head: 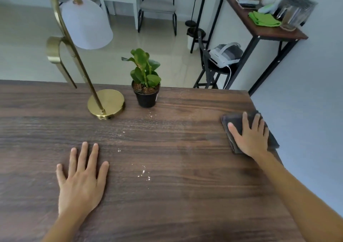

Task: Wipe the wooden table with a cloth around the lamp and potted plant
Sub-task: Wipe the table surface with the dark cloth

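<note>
The counter (185, 130) is a dark wood-grain surface filling the lower part of the view. All positions below are given relative to the lamp (106, 102).

The lamp stands near the far edge of the counter. It has a round brass base, a curved brass stem and a white shade hanging above and to the left of the base.

The potted plant (146, 85) stands just right of the lamp base, apart from it, upright in a black pot with green leaves.

The cloth (235, 123) is dark and folded. It lies flat far to the right of the lamp, at the right edge of the counter, with one corner reaching that edge.

The right hand (250, 136) lies palm down on the cloth with fingers spread. The grip is open and pressed flat on the cloth, not closed around it.

The left hand (81, 178) lies palm down on bare wood, nearer the person than the lamp and slightly left of its base. Its grip is open, fingers spread, holding nothing.

Pale crumbs (143, 173) are scattered in a loose line from just in front of the potted plant toward the near side, right of the left hand.
</note>
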`<state>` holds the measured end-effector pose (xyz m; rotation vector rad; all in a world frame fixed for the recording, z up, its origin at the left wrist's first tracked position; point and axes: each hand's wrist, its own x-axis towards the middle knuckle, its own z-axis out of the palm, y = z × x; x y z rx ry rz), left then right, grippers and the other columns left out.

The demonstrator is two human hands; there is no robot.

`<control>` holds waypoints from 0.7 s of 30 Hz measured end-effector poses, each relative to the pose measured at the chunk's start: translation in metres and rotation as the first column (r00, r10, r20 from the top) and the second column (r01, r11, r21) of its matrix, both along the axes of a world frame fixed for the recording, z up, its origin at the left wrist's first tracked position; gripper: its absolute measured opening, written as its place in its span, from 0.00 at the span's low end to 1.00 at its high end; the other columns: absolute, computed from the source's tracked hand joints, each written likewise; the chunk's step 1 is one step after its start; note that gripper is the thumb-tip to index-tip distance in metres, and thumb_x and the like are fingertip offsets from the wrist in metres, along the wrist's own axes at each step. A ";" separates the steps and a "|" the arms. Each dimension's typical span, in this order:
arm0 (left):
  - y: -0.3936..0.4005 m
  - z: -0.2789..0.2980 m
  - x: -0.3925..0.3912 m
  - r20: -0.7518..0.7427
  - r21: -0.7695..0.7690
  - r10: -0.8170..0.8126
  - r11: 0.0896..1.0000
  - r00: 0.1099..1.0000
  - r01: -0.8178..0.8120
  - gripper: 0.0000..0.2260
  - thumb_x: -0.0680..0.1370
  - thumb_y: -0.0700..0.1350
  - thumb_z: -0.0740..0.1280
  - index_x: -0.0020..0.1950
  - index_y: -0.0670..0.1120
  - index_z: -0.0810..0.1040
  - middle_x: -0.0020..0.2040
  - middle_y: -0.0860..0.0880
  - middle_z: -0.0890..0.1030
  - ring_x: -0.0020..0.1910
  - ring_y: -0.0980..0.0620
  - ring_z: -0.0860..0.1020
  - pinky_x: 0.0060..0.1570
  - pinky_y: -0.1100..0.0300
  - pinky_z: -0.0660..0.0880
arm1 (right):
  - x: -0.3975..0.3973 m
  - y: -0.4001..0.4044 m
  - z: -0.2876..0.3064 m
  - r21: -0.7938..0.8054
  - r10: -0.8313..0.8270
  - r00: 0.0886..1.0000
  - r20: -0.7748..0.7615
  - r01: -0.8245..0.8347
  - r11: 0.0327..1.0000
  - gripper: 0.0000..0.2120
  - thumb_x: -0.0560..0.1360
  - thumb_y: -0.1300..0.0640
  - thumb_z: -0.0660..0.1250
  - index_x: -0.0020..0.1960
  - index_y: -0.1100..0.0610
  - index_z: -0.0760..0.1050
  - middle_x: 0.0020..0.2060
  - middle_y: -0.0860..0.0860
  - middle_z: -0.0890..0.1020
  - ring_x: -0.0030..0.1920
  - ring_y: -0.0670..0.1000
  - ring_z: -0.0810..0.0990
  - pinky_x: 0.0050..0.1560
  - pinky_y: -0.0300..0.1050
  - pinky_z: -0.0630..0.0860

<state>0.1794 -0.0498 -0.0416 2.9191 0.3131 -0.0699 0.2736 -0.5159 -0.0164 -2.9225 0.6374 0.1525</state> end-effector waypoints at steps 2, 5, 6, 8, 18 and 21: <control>0.000 0.002 0.000 -0.002 0.007 -0.002 1.000 1.000 0.002 0.31 0.76 0.65 0.38 0.78 0.56 0.46 0.80 0.54 0.47 0.79 0.51 0.42 0.74 0.41 0.44 | 0.077 0.029 -0.002 0.032 0.042 0.999 -0.032 -0.041 0.999 0.38 0.75 0.27 0.38 0.80 0.42 0.41 0.80 0.61 0.42 0.79 0.65 0.41 0.76 0.66 0.40; 0.000 0.002 -0.001 0.014 0.017 -0.001 1.000 1.000 0.001 0.31 0.76 0.65 0.38 0.78 0.57 0.45 0.79 0.55 0.44 0.78 0.52 0.41 0.75 0.42 0.44 | 0.150 0.104 -0.004 0.088 0.177 0.981 -0.078 -0.170 0.982 0.31 0.77 0.30 0.38 0.79 0.36 0.42 0.80 0.58 0.42 0.78 0.66 0.39 0.75 0.68 0.38; 0.000 0.002 -0.001 0.020 0.019 -0.002 1.000 1.000 0.001 0.31 0.76 0.65 0.38 0.78 0.57 0.45 0.79 0.55 0.44 0.78 0.52 0.41 0.75 0.42 0.43 | 0.160 0.132 -0.007 0.092 0.260 0.963 -0.073 -0.253 0.963 0.29 0.78 0.31 0.38 0.78 0.35 0.43 0.80 0.57 0.43 0.78 0.66 0.39 0.74 0.69 0.37; 0.001 0.002 0.001 0.030 0.023 0.001 1.000 1.000 -0.001 0.30 0.77 0.64 0.39 0.78 0.57 0.45 0.79 0.55 0.44 0.78 0.52 0.41 0.75 0.43 0.43 | 0.160 0.178 -0.011 0.081 0.419 0.906 -0.056 -0.415 0.906 0.26 0.80 0.34 0.39 0.77 0.33 0.45 0.81 0.55 0.46 0.78 0.65 0.41 0.74 0.69 0.38; 0.003 -0.001 -0.001 0.031 0.016 -0.021 1.000 0.999 0.020 0.29 0.78 0.64 0.39 0.78 0.56 0.43 0.80 0.53 0.44 0.78 0.51 0.40 0.75 0.41 0.43 | -0.043 0.112 -0.023 0.039 0.663 0.748 0.041 -0.664 0.747 0.24 0.78 0.32 0.33 0.74 0.25 0.40 0.81 0.47 0.49 0.80 0.60 0.46 0.75 0.64 0.45; 0.003 -0.001 0.000 0.043 0.002 -0.031 1.000 0.999 0.031 0.29 0.78 0.63 0.38 0.78 0.56 0.43 0.80 0.53 0.44 0.78 0.50 0.40 0.75 0.41 0.42 | 0.012 0.103 -0.016 0.041 0.503 0.864 -0.004 -0.502 0.864 0.24 0.77 0.30 0.35 0.73 0.25 0.39 0.81 0.47 0.44 0.79 0.61 0.42 0.76 0.65 0.42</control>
